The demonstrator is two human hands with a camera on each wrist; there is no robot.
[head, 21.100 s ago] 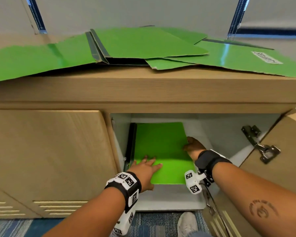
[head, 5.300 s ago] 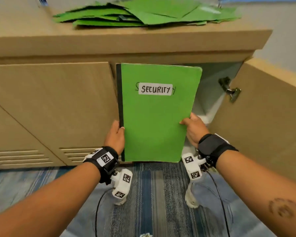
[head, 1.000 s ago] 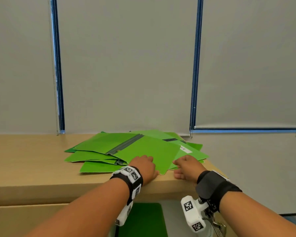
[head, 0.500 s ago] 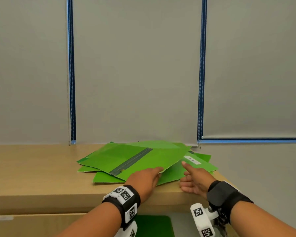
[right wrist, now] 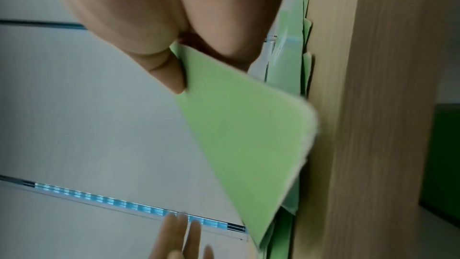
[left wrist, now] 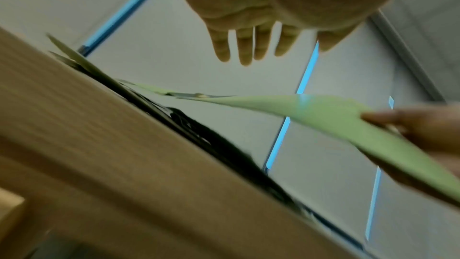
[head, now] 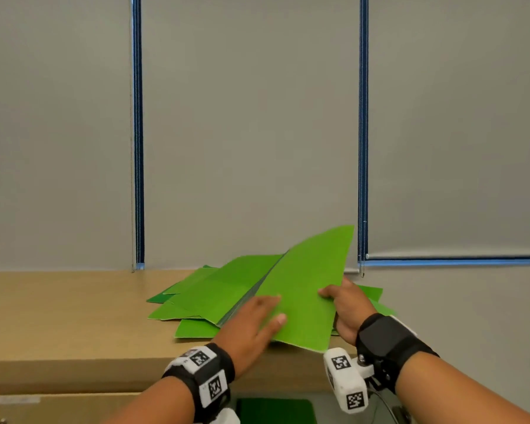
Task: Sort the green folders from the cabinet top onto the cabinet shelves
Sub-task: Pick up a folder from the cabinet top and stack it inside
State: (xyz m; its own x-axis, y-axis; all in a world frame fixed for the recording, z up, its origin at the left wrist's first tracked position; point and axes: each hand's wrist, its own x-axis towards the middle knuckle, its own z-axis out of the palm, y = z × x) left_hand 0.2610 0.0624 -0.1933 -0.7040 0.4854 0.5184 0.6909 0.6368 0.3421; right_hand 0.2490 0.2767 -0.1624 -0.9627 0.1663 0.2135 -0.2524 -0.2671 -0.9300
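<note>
Several green folders point(head: 196, 328) lie in a loose pile on the wooden cabinet top point(head: 58, 316). The top folder point(head: 306, 289) lies spread open, and its right cover is raised at a slant. My right hand point(head: 346, 304) pinches that cover's right edge, thumb on top; in the right wrist view the right hand point(right wrist: 171, 66) grips the cover point(right wrist: 244, 135). My left hand point(head: 254, 319) is held flat with straight fingers at the folder's spine. In the left wrist view the left hand point(left wrist: 251, 46) hovers above the bent cover point(left wrist: 336, 117), holding nothing.
A green folder point(head: 276, 410) lies on the shelf inside the cabinet below, at the frame's bottom. Grey roller blinds point(head: 248, 133) hang behind the cabinet top. The cabinet's wooden front edge point(left wrist: 124, 155) runs just under my wrists. Bare cabinet top stretches left of the pile.
My right hand went from pointing at the labelled folder to pinching the top folder's right cover and lifting it. The left hand stayed at the spine.
</note>
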